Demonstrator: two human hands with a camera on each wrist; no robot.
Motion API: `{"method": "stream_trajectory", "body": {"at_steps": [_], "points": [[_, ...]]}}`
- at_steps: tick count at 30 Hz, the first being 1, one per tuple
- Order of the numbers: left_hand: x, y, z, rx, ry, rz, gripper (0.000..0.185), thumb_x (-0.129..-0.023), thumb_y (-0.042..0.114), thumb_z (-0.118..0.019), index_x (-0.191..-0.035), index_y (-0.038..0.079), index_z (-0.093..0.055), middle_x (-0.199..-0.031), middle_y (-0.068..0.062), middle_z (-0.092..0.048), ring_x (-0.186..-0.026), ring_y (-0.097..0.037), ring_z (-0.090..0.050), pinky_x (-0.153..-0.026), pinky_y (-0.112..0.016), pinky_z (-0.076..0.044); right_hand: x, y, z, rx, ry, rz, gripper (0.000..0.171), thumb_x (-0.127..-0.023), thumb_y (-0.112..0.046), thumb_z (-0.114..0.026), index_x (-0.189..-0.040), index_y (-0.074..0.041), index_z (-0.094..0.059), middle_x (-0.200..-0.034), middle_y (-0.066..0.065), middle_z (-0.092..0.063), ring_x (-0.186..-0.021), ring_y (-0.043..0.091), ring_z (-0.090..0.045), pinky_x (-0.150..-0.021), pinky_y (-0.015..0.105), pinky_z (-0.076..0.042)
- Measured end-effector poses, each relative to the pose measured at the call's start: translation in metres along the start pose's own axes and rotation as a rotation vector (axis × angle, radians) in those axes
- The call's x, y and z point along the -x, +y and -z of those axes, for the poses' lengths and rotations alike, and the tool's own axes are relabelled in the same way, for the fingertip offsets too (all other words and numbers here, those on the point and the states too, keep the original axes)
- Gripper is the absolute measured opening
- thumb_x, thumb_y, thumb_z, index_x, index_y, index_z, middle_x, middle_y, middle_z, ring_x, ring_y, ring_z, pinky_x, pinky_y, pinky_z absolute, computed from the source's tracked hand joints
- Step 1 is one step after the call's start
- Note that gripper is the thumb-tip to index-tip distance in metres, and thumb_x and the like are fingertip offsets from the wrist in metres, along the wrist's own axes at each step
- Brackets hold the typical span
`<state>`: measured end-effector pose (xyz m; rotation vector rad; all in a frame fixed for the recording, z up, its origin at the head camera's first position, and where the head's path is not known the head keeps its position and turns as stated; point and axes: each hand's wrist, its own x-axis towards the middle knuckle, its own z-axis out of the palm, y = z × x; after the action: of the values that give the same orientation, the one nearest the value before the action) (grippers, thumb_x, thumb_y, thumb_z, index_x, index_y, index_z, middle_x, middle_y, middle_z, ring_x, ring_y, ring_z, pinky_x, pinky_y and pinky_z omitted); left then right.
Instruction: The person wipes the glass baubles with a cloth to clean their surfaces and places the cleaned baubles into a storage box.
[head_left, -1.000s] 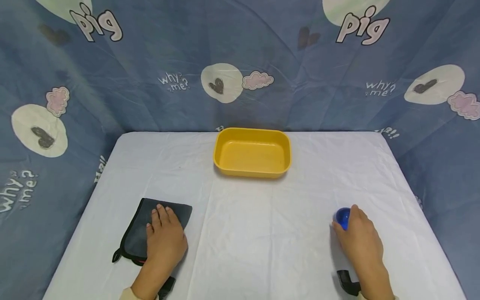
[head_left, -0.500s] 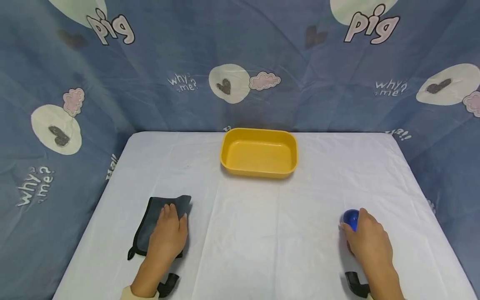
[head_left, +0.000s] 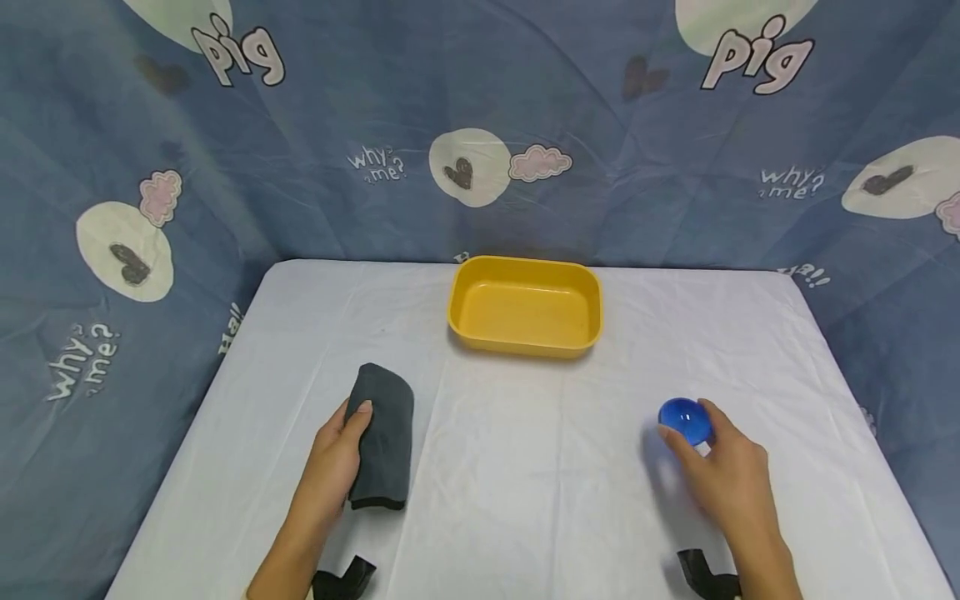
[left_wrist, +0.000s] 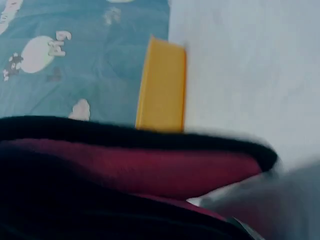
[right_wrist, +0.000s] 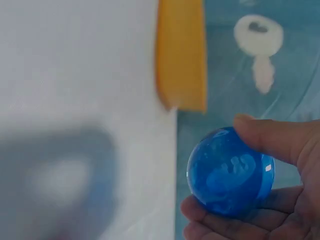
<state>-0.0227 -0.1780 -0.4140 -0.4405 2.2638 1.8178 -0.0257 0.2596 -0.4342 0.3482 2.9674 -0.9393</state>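
My left hand [head_left: 330, 467] pinches a dark grey cloth [head_left: 388, 442] with black edging, thumb on top near its left side. The cloth hangs folded over the left of the table. In the left wrist view its black edge and red inner side [left_wrist: 180, 167] fill the lower part. Between thumb and fingers, my right hand [head_left: 731, 471] grips a clear, glossy blue ball [head_left: 684, 420] over the right of the table. The right wrist view shows the ball [right_wrist: 227, 172] resting on the fingers, with the thumb at its upper side.
A yellow rectangular tray [head_left: 525, 343] stands at the back middle of the white-covered table [head_left: 502, 467]. Blue patterned fabric [head_left: 360, 217] hangs behind and at both sides. Black curved pieces [head_left: 345, 581] show at both wrists.
The left hand, earlier flat on the cloth, now grips it, folded and lifted, farther right. The ball has risen and tilts into view in the right hand. The head view has shifted slightly left.
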Motion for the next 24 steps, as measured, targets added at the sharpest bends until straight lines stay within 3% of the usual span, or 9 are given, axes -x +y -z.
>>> {"method": "stream_trajectory", "body": {"at_steps": [6,9,11,16,24], "points": [[0.004,0.003,-0.02,0.375,-0.094,0.084,0.069,-0.114,0.045,-0.038,-0.169,0.015,-0.009,-0.171,-0.007,-0.016,-0.145,-0.022,-0.029,-0.107,-0.029,-0.037,0.014,-0.037,0.0,-0.166,-0.018,0.102,0.08,-0.095,-0.046,-0.078,-0.15,0.006,-0.049,-0.13,0.033,-0.063,-0.116,0.049,-0.065,-0.097,0.062,-0.051],[0.006,0.003,-0.033,0.523,-0.145,0.133,0.077,-0.112,0.05,-0.041,-0.169,0.018,-0.002,-0.173,-0.004,-0.007,-0.149,-0.021,-0.022,-0.11,-0.027,-0.034,0.021,-0.056,-0.009,-0.269,-0.038,0.177,0.076,-0.094,-0.042,-0.08,-0.148,0.003,-0.053,-0.129,0.028,-0.066,-0.114,0.042,-0.068,-0.094,0.053,-0.055],[0.007,0.003,-0.042,0.599,-0.181,0.155,0.079,-0.111,0.051,-0.043,-0.169,0.018,-0.002,-0.171,-0.006,-0.01,-0.147,-0.02,-0.026,-0.109,-0.027,-0.036,0.025,-0.07,-0.017,-0.342,-0.053,0.232,0.071,-0.093,-0.037,-0.083,-0.145,0.002,-0.056,-0.128,0.025,-0.068,-0.113,0.038,-0.07,-0.091,0.047,-0.057],[0.011,0.001,-0.062,0.718,-0.268,0.191,0.078,-0.11,0.056,-0.043,-0.169,0.021,-0.007,-0.159,-0.003,-0.032,-0.13,-0.012,-0.049,-0.103,-0.026,-0.046,0.033,-0.099,-0.041,-0.451,-0.096,0.369,0.064,-0.089,-0.026,-0.088,-0.141,-0.002,-0.06,-0.133,0.016,-0.068,-0.113,0.029,-0.072,-0.09,0.041,-0.058],[0.018,0.0,-0.08,0.804,-0.372,0.202,0.076,-0.108,0.064,-0.039,-0.167,0.021,-0.018,-0.135,0.005,-0.06,-0.118,-0.012,-0.061,-0.099,-0.029,-0.051,0.043,-0.121,-0.069,-0.396,-0.077,0.584,0.068,-0.088,-0.03,-0.088,-0.144,-0.004,-0.059,-0.136,0.004,-0.066,-0.123,0.018,-0.065,-0.098,0.04,-0.055]]}}
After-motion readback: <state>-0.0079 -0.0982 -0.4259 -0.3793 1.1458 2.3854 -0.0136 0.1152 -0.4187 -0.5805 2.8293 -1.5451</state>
